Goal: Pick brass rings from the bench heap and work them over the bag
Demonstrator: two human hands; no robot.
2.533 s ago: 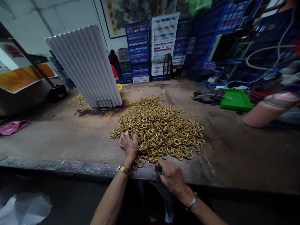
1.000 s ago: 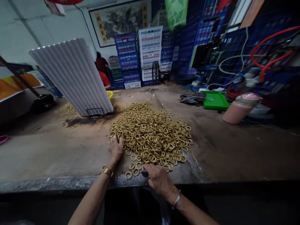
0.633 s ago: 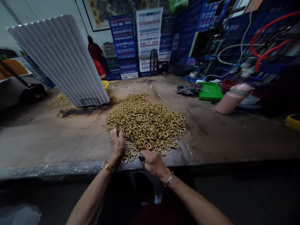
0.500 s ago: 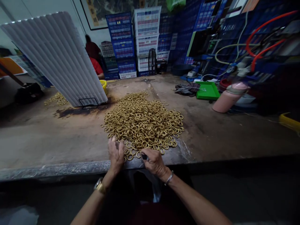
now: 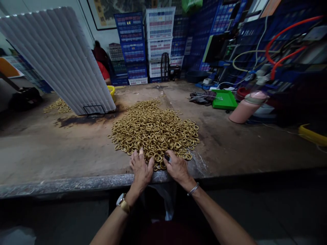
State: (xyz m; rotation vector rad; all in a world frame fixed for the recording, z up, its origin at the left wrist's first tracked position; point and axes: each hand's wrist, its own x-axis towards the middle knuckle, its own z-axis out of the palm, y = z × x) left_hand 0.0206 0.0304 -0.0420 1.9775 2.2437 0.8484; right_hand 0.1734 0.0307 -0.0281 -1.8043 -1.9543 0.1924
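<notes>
A heap of brass-coloured metal rings (image 5: pixel 153 126) lies on the worktable. At its near edge, my left hand (image 5: pixel 141 167) rests with its fingers spread, touching the rings. To the right, my right hand (image 5: pixel 177 167) is curled around a small dark object (image 5: pixel 167 157) that pokes out by the thumb; its kind cannot be made out. A few rings (image 5: pixel 160 165) lie between the two hands. I wear a watch on the left wrist and a metal bangle on the right.
A tall ribbed whitish panel (image 5: pixel 56 58) leans in a black wire stand (image 5: pixel 94 110) at left. A green tray (image 5: pixel 224 99), a dark glove (image 5: pixel 201 98) and a pink bottle (image 5: pixel 247 108) lie at right. Stacked crates (image 5: pixel 131 44) and a person in red (image 5: pixel 103 69) are behind.
Both hands have moved right and slightly forward along the near edge of the heap. Loose rings there are now gathered between them. The right hand still grips the dark object.
</notes>
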